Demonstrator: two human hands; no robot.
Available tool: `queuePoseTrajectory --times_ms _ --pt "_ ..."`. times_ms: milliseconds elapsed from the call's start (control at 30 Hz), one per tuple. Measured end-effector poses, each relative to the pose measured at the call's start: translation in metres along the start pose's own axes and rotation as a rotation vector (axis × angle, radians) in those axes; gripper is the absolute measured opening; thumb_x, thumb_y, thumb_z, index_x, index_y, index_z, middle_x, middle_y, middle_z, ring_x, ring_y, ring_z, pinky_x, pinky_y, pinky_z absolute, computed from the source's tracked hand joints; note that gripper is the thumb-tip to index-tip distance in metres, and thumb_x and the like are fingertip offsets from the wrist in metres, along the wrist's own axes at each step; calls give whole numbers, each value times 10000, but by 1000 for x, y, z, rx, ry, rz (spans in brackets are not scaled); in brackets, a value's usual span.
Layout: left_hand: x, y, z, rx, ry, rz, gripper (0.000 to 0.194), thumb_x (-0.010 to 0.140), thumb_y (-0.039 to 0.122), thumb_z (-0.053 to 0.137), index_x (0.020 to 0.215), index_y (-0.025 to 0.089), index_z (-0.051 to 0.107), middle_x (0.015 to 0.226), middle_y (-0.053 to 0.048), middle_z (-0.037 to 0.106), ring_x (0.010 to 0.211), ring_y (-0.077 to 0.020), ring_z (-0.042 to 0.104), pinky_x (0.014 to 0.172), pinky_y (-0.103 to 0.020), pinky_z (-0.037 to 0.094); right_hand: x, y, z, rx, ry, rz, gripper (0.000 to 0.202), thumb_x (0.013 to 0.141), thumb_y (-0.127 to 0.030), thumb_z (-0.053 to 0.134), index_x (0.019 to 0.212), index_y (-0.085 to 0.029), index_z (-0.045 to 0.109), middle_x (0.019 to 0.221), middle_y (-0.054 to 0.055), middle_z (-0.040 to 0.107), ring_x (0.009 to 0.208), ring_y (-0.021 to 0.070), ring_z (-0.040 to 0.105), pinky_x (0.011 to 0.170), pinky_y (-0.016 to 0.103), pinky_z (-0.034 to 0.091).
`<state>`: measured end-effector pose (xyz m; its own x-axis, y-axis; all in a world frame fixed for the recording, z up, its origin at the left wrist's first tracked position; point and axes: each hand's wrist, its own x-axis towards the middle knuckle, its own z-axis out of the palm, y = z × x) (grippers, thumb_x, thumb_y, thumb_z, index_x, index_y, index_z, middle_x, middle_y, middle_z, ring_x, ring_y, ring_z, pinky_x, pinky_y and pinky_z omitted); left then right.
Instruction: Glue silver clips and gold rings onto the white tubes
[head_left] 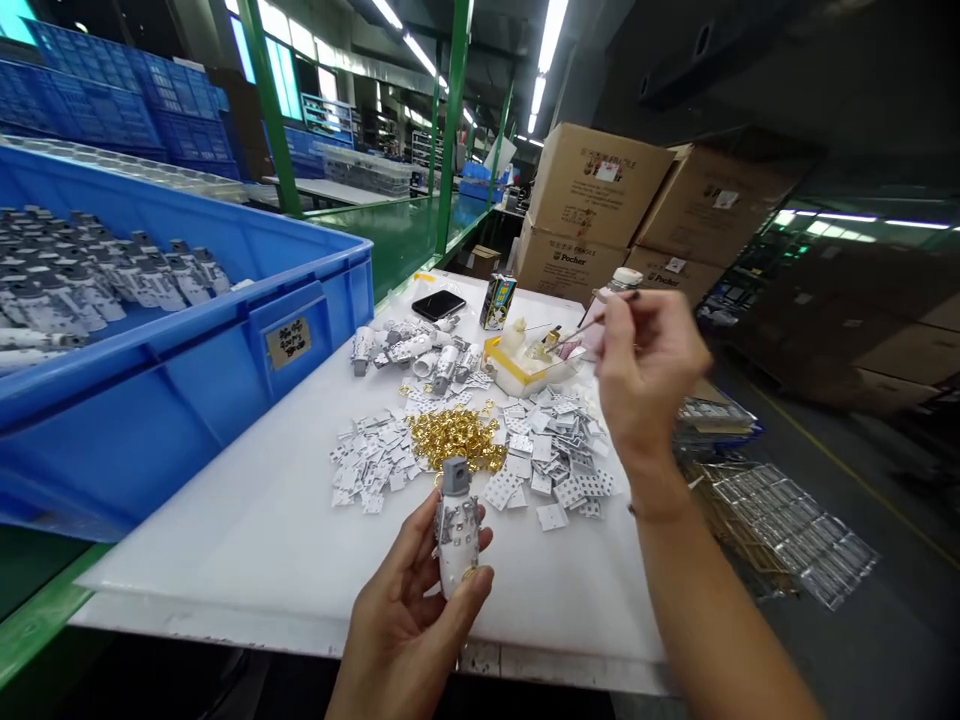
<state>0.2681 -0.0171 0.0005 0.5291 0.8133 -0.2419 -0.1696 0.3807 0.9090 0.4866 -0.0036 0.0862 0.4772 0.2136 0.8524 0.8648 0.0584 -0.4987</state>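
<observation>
My left hand (409, 610) is wrapped round a white plastic part with a grey cap (457, 545), held upright above the front of the table. Small square details and grey patches mark its side. My right hand (649, 365), slightly blurred, pinches a thin stick-like tool (589, 327) whose exact kind I cannot make out. The tool slants down left over a small yellow-edged tray (517, 380), which holds a whitish substance and small items. Between the hands and the tray lie a heap of gold-coloured small pieces (457, 437) and piles of flat white-grey squares (555, 450).
Similar white-grey parts (416, 350) lie at the back left of the white table (262, 510). Beyond them are a phone (439, 304), a printed can (497, 302) and a capped bottle (624, 280). A blue crate (300, 300) stands left; cartons (592, 190) are stacked behind.
</observation>
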Motion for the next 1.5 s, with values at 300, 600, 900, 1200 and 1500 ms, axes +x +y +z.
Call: queuePoseTrajectory --times_ms 300,600,900,1200,1500 --pt "-15 11 4 -66 59 -81 715 695 384 813 1323 249 499 1227 -112 705 1139 -321 649 644 -279 631 26 85 67 -222 -123 69 191 959 -313 547 880 -145 591 820 0 597 752 138 586 749 326 499" --pt "-10 12 -4 -36 -15 -21 665 763 370 768 1325 262 429 1248 -97 693 1154 -277 643 794 -262 608 -27 20 2 -141 -241 -21 157 941 -231 570 1083 -188 622 978 33 638 759 138 598 672 296 516" --pt "1 9 -1 -36 -97 -68 524 811 363 726 1276 302 492 1232 -53 690 1129 -230 654 841 -235 579 -126 28 -144 -252 30 187 357 834 -310 673 1147 -201 540 966 59 561 781 202 553 656 356 455" --pt "-5 13 3 -339 -131 -256 362 911 296 608 1272 286 581 997 -26 700 1062 -199 650 778 -305 620 -131 62 -147 -263 -341 510 314 806 -504 680 832 -213 564 757 8 553 657 169 481 606 308 382" --pt "-7 11 13 -371 -167 -316 233 911 247 610 1134 179 606 1050 -77 707 964 -197 672 797 -357 610 -107 -19 -129 673 -361 977 287 858 -501 636 801 -221 612 559 -47 404 442 67 368 384 164 348"
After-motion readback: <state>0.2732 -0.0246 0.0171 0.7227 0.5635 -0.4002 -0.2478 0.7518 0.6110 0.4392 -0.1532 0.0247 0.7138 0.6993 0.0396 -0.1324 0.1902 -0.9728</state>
